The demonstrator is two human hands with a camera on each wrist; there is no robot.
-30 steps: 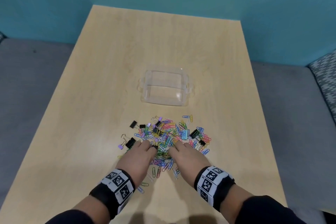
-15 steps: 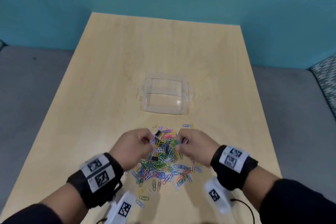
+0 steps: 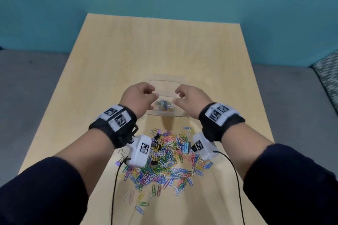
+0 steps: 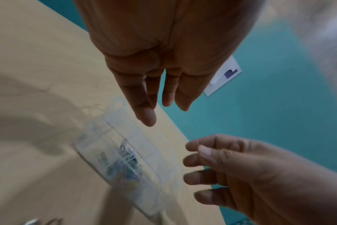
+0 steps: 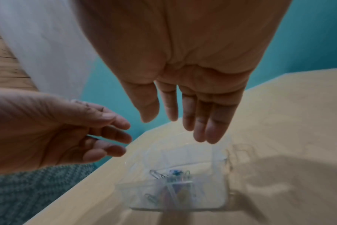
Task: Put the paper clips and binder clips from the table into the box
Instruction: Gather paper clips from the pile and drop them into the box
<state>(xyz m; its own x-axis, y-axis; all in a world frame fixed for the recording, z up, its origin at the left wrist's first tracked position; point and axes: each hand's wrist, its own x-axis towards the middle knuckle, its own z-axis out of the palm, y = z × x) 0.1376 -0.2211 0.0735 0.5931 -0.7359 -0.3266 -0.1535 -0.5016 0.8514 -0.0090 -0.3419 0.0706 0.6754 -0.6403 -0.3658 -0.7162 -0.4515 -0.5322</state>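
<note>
Clear plastic box (image 3: 165,113) sits just below both hands; left hand (image 3: 140,97) and right hand (image 3: 190,100) loose-fingered, holding nothing; few clips (image 3: 163,108) inside box; main clip pile (image 3: 164,153) behind wrists on table (image 3: 164,51).

The right hand (image 5: 183,73) hangs palm down above the clear box (image 5: 217,196), its fingers (image 5: 212,126) loose and straight, holding nothing. The left hand (image 5: 48,132) comes in from the side, fingers relaxed and apart, also holding nothing. A few blurred paper clips (image 5: 173,187) lie inside the box, which sits on the pale wooden table (image 5: 298,121).
</note>
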